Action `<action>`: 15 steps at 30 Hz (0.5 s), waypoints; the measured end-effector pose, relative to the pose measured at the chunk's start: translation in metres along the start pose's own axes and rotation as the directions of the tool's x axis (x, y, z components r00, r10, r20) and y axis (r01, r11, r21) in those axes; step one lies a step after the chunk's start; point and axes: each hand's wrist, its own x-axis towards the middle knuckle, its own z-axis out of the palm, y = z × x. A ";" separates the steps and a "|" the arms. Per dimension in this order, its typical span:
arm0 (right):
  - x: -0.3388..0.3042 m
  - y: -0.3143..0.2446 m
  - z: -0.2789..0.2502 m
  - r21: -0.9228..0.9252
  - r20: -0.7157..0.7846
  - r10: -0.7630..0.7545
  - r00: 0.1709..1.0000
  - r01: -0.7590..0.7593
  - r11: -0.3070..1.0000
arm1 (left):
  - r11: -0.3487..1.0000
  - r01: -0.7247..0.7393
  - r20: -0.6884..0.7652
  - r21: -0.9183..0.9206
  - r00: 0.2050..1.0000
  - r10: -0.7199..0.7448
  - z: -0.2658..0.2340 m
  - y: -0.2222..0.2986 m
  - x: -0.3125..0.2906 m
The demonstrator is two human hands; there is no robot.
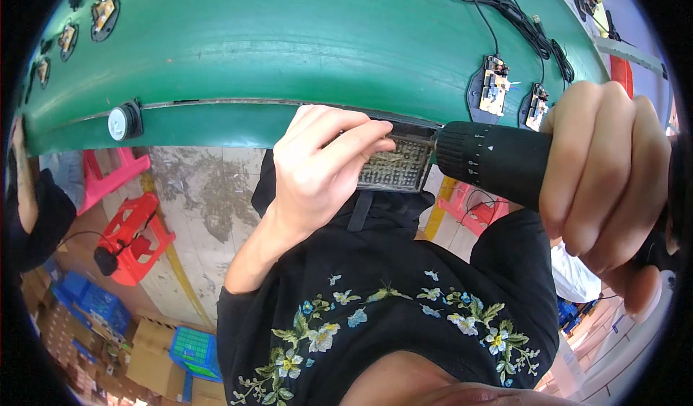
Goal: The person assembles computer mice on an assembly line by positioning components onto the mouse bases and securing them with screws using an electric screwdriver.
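Observation:
My right hand (606, 175) is wrapped round a black cordless screwdriver (498, 162), its thick ringed collar pointing left. Close to that collar is a shallow dark tray (395, 166) at the near edge of the green work surface, full of many tiny pieces that look like screws. My left hand (321, 157) is over the tray with its fingertips pinched together; anything between them is too small to make out. Beyond the screwdriver lie two opened computer mice, a nearer-left mouse (494, 88) and a mouse beside it (535, 106), with circuit boards bare.
The green work surface (253, 45) spans the top. Black cables (516, 20) with USB plugs lie bundled at far right; more opened mice (105, 15) are at far left. A round white-faced knob (118, 124) sits on the near edge. Red stools (137, 240) and another person's arm (27, 189) are left.

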 end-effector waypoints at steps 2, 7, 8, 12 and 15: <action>-0.001 0.000 0.000 -0.001 0.000 -0.004 1.000 0.004 1.000 | 1.000 0.008 -0.004 0.006 1.000 -0.008 0.000 0.001 0.000; -0.001 -0.002 -0.002 -0.007 0.002 -0.003 1.000 0.003 1.000 | 1.000 0.006 0.014 0.004 1.000 -0.006 0.001 0.002 0.002; -0.001 -0.002 -0.003 -0.003 0.000 -0.005 1.000 0.005 1.000 | 1.000 0.005 0.020 0.007 1.000 -0.006 0.001 0.002 0.002; -0.001 -0.001 -0.003 -0.001 0.006 -0.006 1.000 0.006 1.000 | 1.000 0.000 0.032 0.003 0.999 0.000 0.002 0.001 0.002; -0.001 -0.001 -0.004 0.001 0.009 -0.006 1.000 0.006 1.000 | 1.000 -0.008 0.032 -0.003 0.999 0.009 0.003 0.001 0.001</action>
